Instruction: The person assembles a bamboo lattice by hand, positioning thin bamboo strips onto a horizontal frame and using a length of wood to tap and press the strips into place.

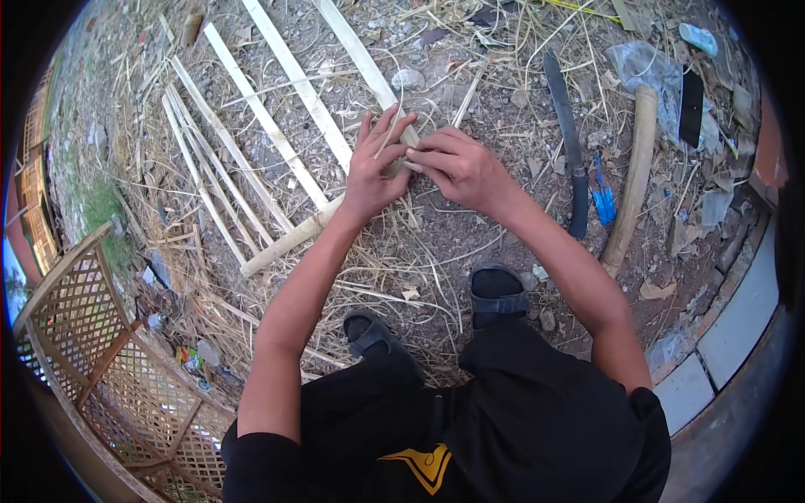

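Observation:
Both my hands meet over the far-right end of a round bamboo crosspiece, where a flat bamboo slat joins it. Thumb and fingers of my left hand pinch a thin bamboo strip at that joint, its other fingers raised along the slat. Close beside it, my right hand pinches the strip too, fingertips almost touching the left ones. The hands partly hide the strip and the joint. More pale slats run away from the crosspiece, spaced apart, with narrower ones at the left.
On the right lie a dark-bladed machete, a bamboo pole, a blue wrapper, clear plastic and a flat black rectangular object. A woven bamboo lattice stands lower left. Bamboo shavings litter the ground around my sandals.

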`<action>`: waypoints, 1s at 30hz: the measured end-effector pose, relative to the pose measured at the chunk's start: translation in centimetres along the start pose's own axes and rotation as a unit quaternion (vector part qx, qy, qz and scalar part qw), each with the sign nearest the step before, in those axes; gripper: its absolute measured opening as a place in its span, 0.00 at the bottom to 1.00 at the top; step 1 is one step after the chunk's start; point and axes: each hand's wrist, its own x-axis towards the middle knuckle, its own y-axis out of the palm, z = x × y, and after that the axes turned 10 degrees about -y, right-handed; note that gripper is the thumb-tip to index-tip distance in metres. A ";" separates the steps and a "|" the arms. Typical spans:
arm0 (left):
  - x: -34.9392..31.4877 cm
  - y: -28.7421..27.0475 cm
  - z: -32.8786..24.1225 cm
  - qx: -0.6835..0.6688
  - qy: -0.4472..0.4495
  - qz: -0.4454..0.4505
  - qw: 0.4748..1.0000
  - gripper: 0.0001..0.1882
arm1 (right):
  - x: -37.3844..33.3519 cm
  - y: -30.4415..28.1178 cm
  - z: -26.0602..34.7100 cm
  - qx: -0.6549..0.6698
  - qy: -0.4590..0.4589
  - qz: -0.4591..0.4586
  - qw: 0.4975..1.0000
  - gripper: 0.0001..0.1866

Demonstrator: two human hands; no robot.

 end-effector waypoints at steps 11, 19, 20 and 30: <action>0.1 0.1 -0.7 0.018 0.001 -0.013 1.000 0.03 | -6.8 -8.6 3.0 -0.054 0.310 -0.278 0.908 0.11; -0.1 -0.2 -0.9 0.053 -0.005 -0.023 0.998 0.02 | -15.3 -14.6 5.2 -0.419 0.378 -0.239 0.790 0.14; -0.2 -0.2 -1.1 0.064 -0.012 -0.031 0.997 0.02 | -16.4 -14.9 5.0 -0.421 0.379 -0.240 0.788 0.14; -0.3 -0.2 -0.5 0.076 -0.020 -0.046 0.996 0.06 | -19.5 -14.6 4.9 -0.360 0.457 -0.306 0.754 0.17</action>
